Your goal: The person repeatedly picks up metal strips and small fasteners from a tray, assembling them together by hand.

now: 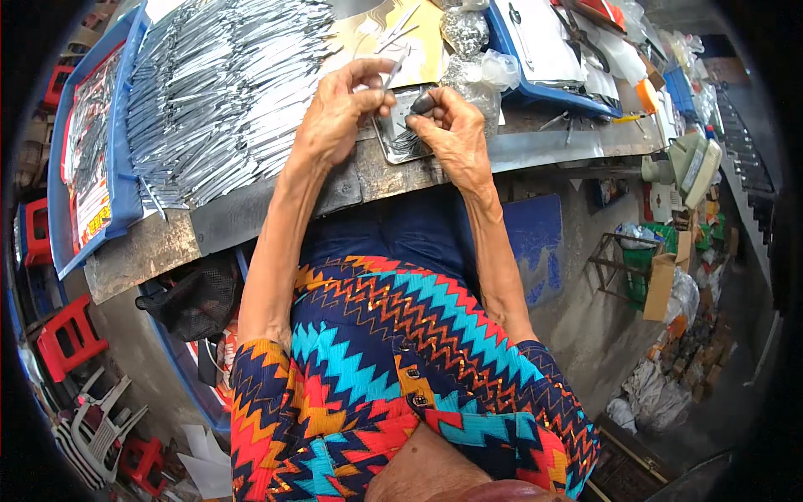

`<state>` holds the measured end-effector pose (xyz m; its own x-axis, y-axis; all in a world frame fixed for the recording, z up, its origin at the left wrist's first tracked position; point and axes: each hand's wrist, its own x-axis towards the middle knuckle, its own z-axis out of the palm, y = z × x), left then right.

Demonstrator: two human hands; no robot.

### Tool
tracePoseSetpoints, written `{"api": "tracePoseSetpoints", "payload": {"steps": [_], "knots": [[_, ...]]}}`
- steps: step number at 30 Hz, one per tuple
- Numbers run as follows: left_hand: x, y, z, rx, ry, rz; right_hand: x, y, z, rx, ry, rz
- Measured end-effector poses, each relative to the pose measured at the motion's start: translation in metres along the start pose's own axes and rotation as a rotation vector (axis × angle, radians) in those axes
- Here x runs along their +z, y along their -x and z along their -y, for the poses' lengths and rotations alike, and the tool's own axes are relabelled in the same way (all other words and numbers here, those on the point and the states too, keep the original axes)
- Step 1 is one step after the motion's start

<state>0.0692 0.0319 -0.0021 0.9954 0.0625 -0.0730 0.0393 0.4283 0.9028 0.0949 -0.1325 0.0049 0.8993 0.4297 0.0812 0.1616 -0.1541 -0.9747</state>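
Note:
My left hand [333,115] is raised at the table's front edge, pinching a slim, pale metal strip [398,67] that points up and away. Beside it, my right hand [458,138] has thumb and forefinger closed together; a dark cover or dark piece shows at the fingertips, and what they hold is too small to name. Under the two hands lies a small shallow metal tray [386,149] with thin dark bits in it, partly hidden by the right hand. A large heap of slim silvery metal pieces [226,92] spreads left of my hands.
A yellow sheet [422,63] carries a few metal strips beyond my hands. Blue trays stand at left [121,167] and right [529,88]. Clear plastic bags [493,74] lie beside the right tray. Red stools [71,335] stand on the floor at left, and a green crate [636,272] at right.

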Motion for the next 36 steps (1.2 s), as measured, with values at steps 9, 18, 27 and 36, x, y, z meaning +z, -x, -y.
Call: {"api": "tracePoseSetpoints", "payload": {"steps": [9, 18, 27, 36], "knots": [[0.007, 0.048, 0.006, 0.026, -0.084, -0.064, 0.01, 0.01, 0.012, 0.133, -0.604, 0.069], [0.01, 0.07, 0.013, 0.019, -0.044, -0.038, 0.016, 0.009, -0.002, 0.096, -0.763, 0.007], [0.012, 0.071, 0.014, 0.01, -0.091, -0.042, 0.02, 0.013, 0.01, 0.078, -0.726, 0.055], [0.012, 0.071, 0.015, 0.002, -0.118, -0.035, 0.02, 0.015, 0.01, 0.086, -0.66, 0.02]]}}
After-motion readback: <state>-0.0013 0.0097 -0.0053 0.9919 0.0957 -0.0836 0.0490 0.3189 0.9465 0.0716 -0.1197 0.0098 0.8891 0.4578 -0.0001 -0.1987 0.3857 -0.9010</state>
